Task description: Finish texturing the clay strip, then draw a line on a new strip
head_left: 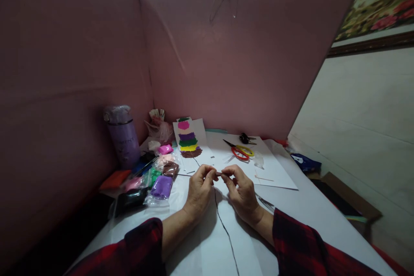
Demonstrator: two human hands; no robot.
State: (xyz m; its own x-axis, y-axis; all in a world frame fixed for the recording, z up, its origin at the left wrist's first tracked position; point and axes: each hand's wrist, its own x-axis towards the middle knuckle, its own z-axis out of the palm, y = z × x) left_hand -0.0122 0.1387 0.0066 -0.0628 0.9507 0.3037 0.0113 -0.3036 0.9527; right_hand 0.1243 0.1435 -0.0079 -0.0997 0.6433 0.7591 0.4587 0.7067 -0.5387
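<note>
Above the white table, my left hand (202,187) and my right hand (241,192) are close together, thumbs and fingertips pinched. Between them is a small thin brown piece (219,174), which looks like modelling clay; the fingers cover its ends. A long dark strand (224,228) runs from beneath the hands toward me over the white surface; whether its upper end joins the held piece, I cannot tell. Just beyond lies a white sheet (198,131) with stacked bands of pink, beige, purple, green, yellow and brown. A thin dark line (196,161) leads down from the brown band.
Bagged clay packs, including a purple one (162,186) and a brown one (170,169), crowd the left beside a purple bottle (122,138). Scissors with red and yellow handles (241,152) and keys (246,139) lie at the back right. Metal tweezers-like tool (265,202) rests by my right wrist.
</note>
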